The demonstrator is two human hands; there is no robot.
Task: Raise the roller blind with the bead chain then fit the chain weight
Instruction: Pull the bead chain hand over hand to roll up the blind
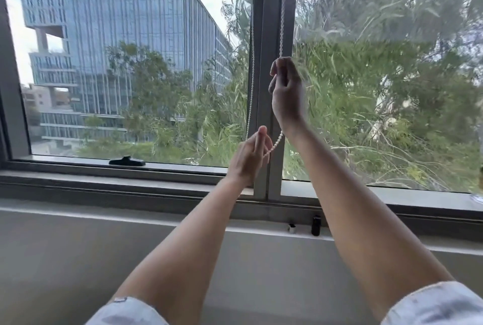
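Note:
A white bead chain [281, 18] hangs in two strands in front of the grey centre mullion. My right hand [286, 89] is raised and closed on the right strand at mid-window height. Below it, my left hand [251, 157] pinches the chain's lower loop, and beads run from its fingers up toward my right wrist. The semi-sheer roller blind [392, 3] covers the upper part of the right pane, its blurred bottom edge roughly a third of the way down. A small black cylinder [316, 225], possibly the chain weight, stands on the sill below my right forearm.
A small white piece [292, 228] sits next to the black cylinder on the window sill [156, 217]. A black window handle [127, 161] lies on the left pane's lower frame. Outside are a glass office building and trees.

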